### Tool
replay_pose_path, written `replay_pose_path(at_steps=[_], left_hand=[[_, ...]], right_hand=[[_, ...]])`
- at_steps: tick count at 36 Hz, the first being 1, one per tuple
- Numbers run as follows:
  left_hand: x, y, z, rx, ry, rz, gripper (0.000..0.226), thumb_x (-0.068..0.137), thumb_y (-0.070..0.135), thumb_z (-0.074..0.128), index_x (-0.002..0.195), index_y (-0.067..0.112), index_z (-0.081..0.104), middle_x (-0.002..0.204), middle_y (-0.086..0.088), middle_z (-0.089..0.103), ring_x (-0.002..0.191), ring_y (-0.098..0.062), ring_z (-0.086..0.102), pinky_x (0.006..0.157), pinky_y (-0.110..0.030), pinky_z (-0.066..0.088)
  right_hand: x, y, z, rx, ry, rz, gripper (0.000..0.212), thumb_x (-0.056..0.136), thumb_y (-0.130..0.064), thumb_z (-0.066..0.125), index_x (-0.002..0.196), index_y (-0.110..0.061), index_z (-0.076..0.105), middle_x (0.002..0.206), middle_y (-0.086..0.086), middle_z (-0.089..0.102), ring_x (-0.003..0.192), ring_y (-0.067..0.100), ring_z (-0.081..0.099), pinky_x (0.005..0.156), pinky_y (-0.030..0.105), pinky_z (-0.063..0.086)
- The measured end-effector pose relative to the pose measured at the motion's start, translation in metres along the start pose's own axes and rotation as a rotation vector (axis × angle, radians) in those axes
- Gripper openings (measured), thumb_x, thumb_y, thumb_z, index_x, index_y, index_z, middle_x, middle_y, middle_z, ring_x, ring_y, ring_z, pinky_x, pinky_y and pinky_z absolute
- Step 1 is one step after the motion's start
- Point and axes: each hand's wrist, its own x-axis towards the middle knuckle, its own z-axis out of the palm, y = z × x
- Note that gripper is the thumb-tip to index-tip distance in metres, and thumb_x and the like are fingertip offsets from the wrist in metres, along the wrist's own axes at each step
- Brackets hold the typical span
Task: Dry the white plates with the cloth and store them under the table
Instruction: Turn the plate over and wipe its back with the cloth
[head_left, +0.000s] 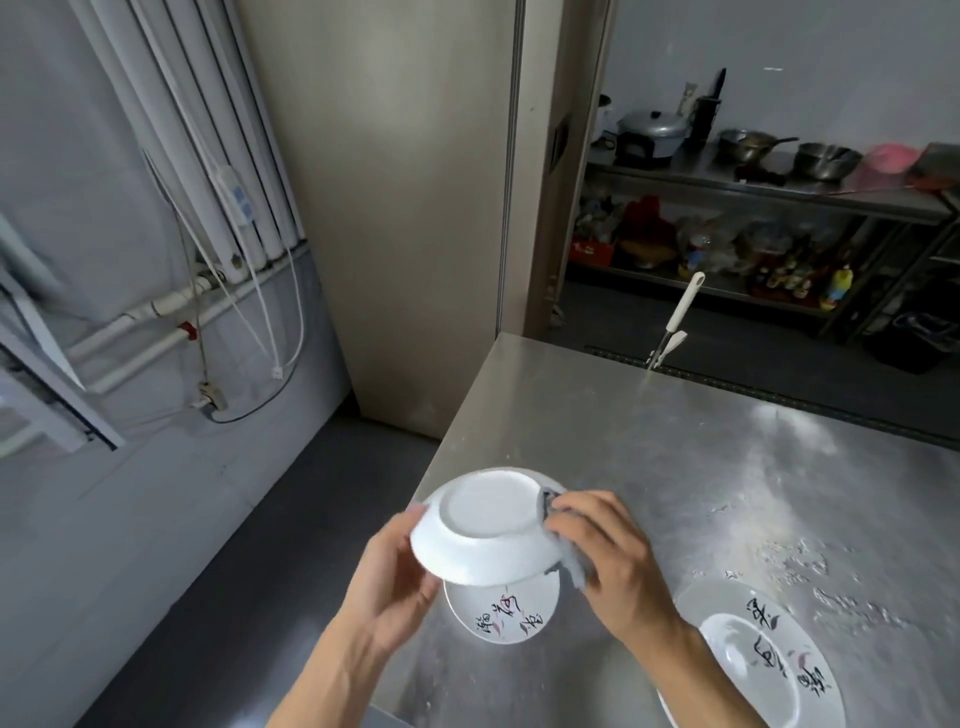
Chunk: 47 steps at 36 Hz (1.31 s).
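Both hands are raised just above the near-left corner of the steel tabletop (675, 457), and between them is a white plate (488, 525), held clear of the surface. It is turned bottom-up and tilted, so its plain underside and foot ring face the camera. The left hand (395, 577) grips the plate's left rim, with its fingers curled round the edge. The right hand (608, 556) is closed on a grey cloth (570, 562), bunched against the plate's right rim. A fold of the cloth shows above the fingers and more of it below them.

Directly under the held plate a second plate (511, 618) lies face up on the tabletop, partly hidden, with black characters and small reddish marks on it. A third plate (753, 660) with the same markings sits to the right, near the front edge and well apart from the hands. Whether it is one deep plate or a stack cannot be told. The steel beside it is speckled with water drops.

At the far edge of the tabletop a white-handled tool (683, 312) stands tilted. Beyond it a metal shelf unit (779, 189) carries pots and bowls on top, with bottles and packets on the shelf below. White pipes (156, 322) and loose cables run along the wall on the left.
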Motion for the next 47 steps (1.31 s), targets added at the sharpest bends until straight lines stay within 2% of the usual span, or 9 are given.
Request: replay_pose_path(at_steps=[7, 12, 16, 21, 24, 29, 36, 42, 47], left_hand=[[0.003, -0.011, 0.0, 0.228, 0.066, 0.114, 0.022, 0.093, 0.004, 0.066, 0.107, -0.008, 0.078, 0.087, -0.01, 0.072, 0.07, -0.016, 0.069, 0.061, -0.026, 0.064], [0.001, -0.036, 0.019, 0.168, 0.036, 0.204, 0.025, 0.098, -0.001, 0.059, 0.12, -0.01, 0.065, 0.109, -0.029, 0.073, 0.079, -0.028, 0.077, 0.064, -0.032, 0.064], [-0.004, -0.043, 0.022, 0.14, 0.047, 0.242, 0.024, 0.102, -0.001, 0.054, 0.119, -0.009, 0.068, 0.115, -0.03, 0.074, 0.094, -0.034, 0.078, 0.07, -0.034, 0.064], [-0.01, -0.049, 0.022, 0.15, 0.036, 0.23, 0.024, 0.101, -0.002, 0.053, 0.111, -0.013, 0.072, 0.107, -0.029, 0.076, 0.084, -0.032, 0.079, 0.063, -0.033, 0.063], [-0.013, -0.053, 0.023, 0.159, 0.01, 0.246, 0.026, 0.101, -0.003, 0.052, 0.104, -0.004, 0.079, 0.114, -0.03, 0.074, 0.099, -0.036, 0.078, 0.071, -0.036, 0.064], [-0.017, -0.051, 0.023, 0.157, -0.044, 0.172, 0.028, 0.095, -0.004, 0.057, 0.117, -0.015, 0.07, 0.115, -0.032, 0.073, 0.099, -0.034, 0.078, 0.072, -0.034, 0.064], [-0.012, -0.024, 0.004, -0.051, 0.011, -0.031, 0.025, 0.092, 0.014, 0.066, 0.097, -0.005, 0.081, 0.098, -0.016, 0.076, 0.081, -0.024, 0.077, 0.061, -0.034, 0.066], [-0.004, -0.013, -0.002, 0.163, 0.148, -0.004, 0.019, 0.093, -0.001, 0.065, 0.101, -0.013, 0.078, 0.092, -0.016, 0.078, 0.069, -0.021, 0.077, 0.052, -0.03, 0.063], [-0.003, -0.037, 0.015, 0.163, 0.041, 0.144, 0.025, 0.101, -0.001, 0.053, 0.112, -0.011, 0.074, 0.114, -0.033, 0.073, 0.089, -0.032, 0.077, 0.071, -0.036, 0.064]], right_hand=[[-0.008, -0.023, 0.008, -0.023, -0.077, 0.349, 0.077, 0.049, 0.028, 0.066, 0.116, -0.008, 0.071, 0.123, 0.003, 0.059, 0.115, 0.024, 0.06, 0.105, 0.02, 0.041], [-0.02, -0.058, 0.03, -0.024, -0.172, 0.073, 0.048, 0.08, 0.008, 0.056, 0.124, -0.005, 0.069, 0.129, 0.01, 0.061, 0.121, 0.022, 0.057, 0.106, 0.03, 0.047], [-0.022, -0.046, 0.031, -0.036, -0.043, 0.362, 0.072, 0.054, 0.025, 0.077, 0.121, -0.001, 0.07, 0.126, 0.011, 0.064, 0.119, 0.02, 0.058, 0.103, 0.035, 0.049], [-0.021, -0.044, 0.031, -0.122, -0.067, 0.077, 0.034, 0.088, 0.007, 0.065, 0.119, -0.004, 0.072, 0.125, 0.011, 0.066, 0.114, 0.026, 0.064, 0.097, 0.04, 0.053], [-0.02, -0.038, 0.028, -0.163, 0.002, 0.231, 0.048, 0.071, 0.018, 0.067, 0.113, -0.003, 0.074, 0.12, 0.01, 0.068, 0.105, 0.027, 0.067, 0.09, 0.039, 0.056], [-0.02, -0.031, 0.029, -0.19, -0.006, 0.057, 0.046, 0.07, 0.015, 0.064, 0.109, -0.006, 0.076, 0.118, 0.007, 0.07, 0.103, 0.027, 0.066, 0.088, 0.037, 0.056], [-0.02, -0.01, 0.01, -0.046, -0.032, -0.043, 0.054, 0.068, 0.019, 0.075, 0.114, -0.007, 0.071, 0.127, 0.004, 0.066, 0.109, 0.024, 0.064, 0.089, 0.038, 0.054], [-0.019, -0.007, 0.003, -0.047, -0.05, 0.115, 0.067, 0.053, 0.031, 0.071, 0.111, -0.002, 0.073, 0.124, 0.004, 0.066, 0.112, 0.021, 0.065, 0.094, 0.036, 0.055], [-0.024, -0.045, 0.035, -0.087, -0.062, -0.03, 0.039, 0.08, 0.014, 0.069, 0.114, -0.003, 0.074, 0.132, 0.008, 0.066, 0.123, 0.024, 0.063, 0.099, 0.039, 0.054]])
